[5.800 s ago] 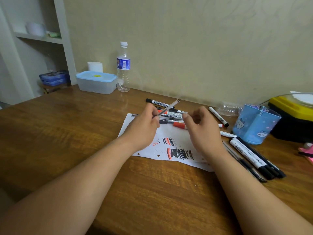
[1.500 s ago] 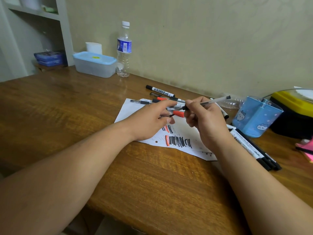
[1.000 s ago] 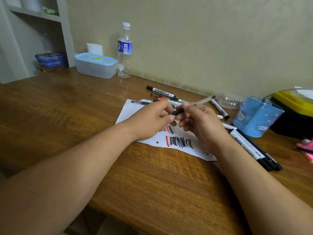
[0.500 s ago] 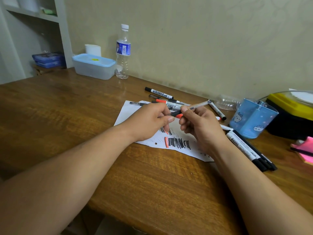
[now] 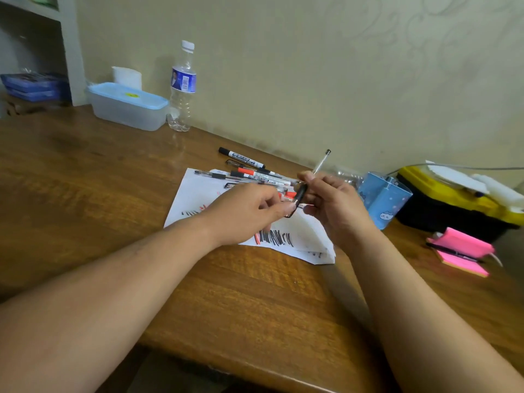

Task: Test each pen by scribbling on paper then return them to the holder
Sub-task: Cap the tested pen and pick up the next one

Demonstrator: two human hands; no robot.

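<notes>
- Between the two hands, a clear-barrelled pen point(image 5: 320, 165) slants from its black cap point(image 5: 300, 194), low and leftward, up and away to the right.
- At the cap end the left hand point(image 5: 246, 211) pinches with curled fingers, while the right hand point(image 5: 337, 205) grips the barrel, fingers closed round it.
- Beneath both lies the scribbled paper point(image 5: 192, 191), and just beyond them is a heap of loose pens point(image 5: 255, 173).
- Off the right hand's outer side stands the blue holder point(image 5: 385, 199), nearer that hand, which is the likelier one to deliver the pen.
</notes>
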